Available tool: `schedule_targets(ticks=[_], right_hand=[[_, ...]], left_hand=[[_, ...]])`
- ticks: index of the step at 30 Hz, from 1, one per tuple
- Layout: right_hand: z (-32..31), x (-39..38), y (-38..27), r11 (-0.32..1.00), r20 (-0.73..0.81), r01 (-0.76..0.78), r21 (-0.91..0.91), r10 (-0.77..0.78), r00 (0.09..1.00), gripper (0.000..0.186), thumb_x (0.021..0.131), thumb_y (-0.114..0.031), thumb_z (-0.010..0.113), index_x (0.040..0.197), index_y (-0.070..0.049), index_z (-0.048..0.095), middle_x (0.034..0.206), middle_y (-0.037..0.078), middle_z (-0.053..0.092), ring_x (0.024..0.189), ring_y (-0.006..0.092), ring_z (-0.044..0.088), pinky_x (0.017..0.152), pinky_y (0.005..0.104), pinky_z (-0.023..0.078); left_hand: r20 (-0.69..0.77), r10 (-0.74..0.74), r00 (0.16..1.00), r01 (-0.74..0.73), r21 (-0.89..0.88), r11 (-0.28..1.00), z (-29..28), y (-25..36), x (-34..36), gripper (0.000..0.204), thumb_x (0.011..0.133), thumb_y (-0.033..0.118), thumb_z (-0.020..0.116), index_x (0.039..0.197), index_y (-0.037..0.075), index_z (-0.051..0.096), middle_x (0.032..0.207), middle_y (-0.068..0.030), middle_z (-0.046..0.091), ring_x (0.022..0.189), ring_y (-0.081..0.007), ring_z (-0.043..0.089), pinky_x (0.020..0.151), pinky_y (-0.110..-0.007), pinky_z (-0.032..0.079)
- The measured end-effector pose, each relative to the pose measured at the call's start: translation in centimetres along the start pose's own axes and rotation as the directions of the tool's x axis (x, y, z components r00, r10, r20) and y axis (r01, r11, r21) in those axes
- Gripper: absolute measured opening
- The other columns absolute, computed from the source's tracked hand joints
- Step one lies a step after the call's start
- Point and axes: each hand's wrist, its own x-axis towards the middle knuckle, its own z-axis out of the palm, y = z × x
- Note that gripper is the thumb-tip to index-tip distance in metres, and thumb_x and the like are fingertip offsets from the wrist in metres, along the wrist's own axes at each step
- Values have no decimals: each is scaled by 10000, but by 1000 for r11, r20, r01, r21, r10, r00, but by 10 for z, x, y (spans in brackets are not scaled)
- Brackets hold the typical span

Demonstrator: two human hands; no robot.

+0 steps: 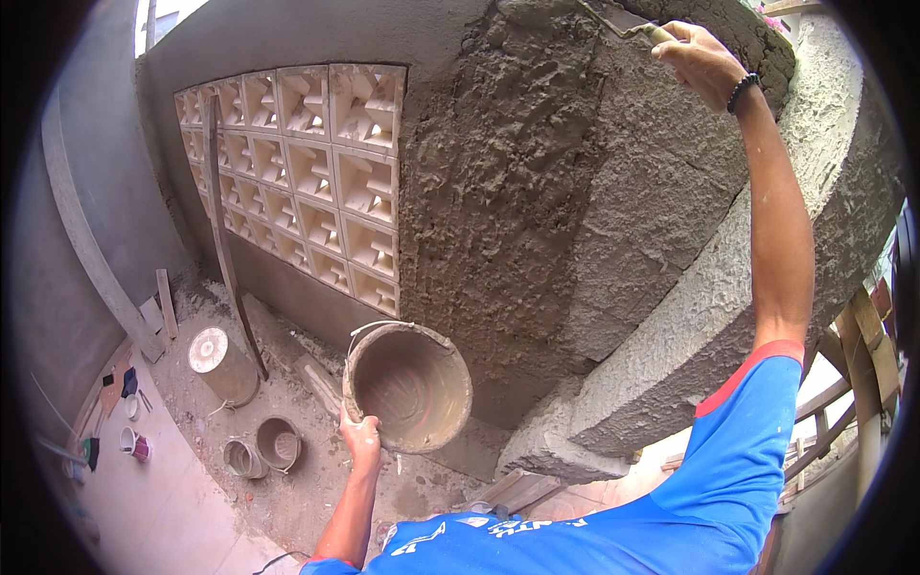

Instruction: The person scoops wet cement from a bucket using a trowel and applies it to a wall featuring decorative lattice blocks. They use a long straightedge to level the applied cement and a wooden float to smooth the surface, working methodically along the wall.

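My left hand (361, 436) grips the rim of a mortar-caked bucket (410, 388), tilted so that its inside shows; only a smear of mortar coats its walls and bottom. High at the upper right, my right hand (704, 62) is wrapped round the handle of a trowel (632, 31), its blade close against the top of the wall. Below the trowel spreads rough wet mortar (513, 192), darker and lumpier at the left, flatter and lighter at the right. Whether the blade touches the mortar I cannot tell.
A panel of pale breeze blocks (307, 163) sits left of the mortar, a long wooden plank (225, 230) leaning before it. An upturned bucket (222, 364) and smaller buckets (279, 443) stand on the floor. A rough concrete beam (661, 335) slopes along the right.
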Motion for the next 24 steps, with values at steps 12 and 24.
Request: schedule_targets(ticks=[12, 24], right_hand=[[316, -312, -65, 900, 858, -435, 36, 195, 475, 254, 737, -129, 591, 953, 3, 581, 685, 86, 580, 578, 159, 592, 517, 318, 482], [397, -322, -147, 942, 673, 252, -222, -40, 739, 340, 776, -67, 526, 1114, -51, 555, 933, 186, 585, 852, 330, 627, 709, 410, 526]], left_hand=[[84, -5, 996, 18, -159, 987, -5, 9, -25, 521, 631, -61, 474, 1150, -20, 468, 984, -67, 561, 863, -151, 527, 794, -253, 426], [321, 93, 942, -52, -136, 989, -69, 56, -1, 540, 673, -65, 476, 1213, -59, 449, 1051, -84, 581, 939, -136, 544, 867, -251, 422]])
